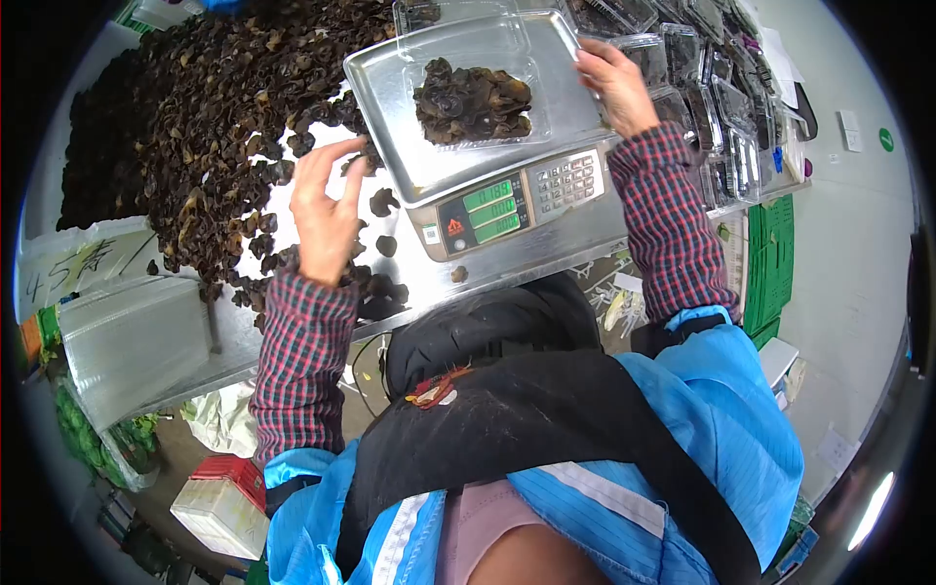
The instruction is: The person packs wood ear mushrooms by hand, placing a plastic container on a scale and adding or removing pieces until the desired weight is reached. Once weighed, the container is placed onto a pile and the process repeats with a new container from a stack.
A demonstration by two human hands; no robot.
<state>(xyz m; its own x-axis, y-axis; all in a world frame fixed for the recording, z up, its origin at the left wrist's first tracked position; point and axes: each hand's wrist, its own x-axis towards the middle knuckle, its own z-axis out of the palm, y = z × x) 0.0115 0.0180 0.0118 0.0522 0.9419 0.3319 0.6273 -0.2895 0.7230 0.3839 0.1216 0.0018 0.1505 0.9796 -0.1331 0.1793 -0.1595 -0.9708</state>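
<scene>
A metal weighing scale (458, 219) stands on the steel table. Its tray (390, 161) carries an open clear plastic box (541, 107) with a pile of dark wood ear mushrooms (473, 102) inside. My left hand (327, 195) hovers left of the tray, thumb and forefinger apart, beside a dark mushroom piece (369, 156). That hand appears to hold nothing. At the tray's right rim is my right hand (616, 88), fingers stretched out and touching or nearly touching the edge. The green display reads about 0.189 on its top line.
A large heap of wood ear mushrooms (224, 107) covers the left of the table, with loose pieces near the scale. Filled clear boxes (731, 107) are stacked at the right. Stacked clear plastic sheets or lids (136, 327) stand front left. Green crates (770, 263) are at the right.
</scene>
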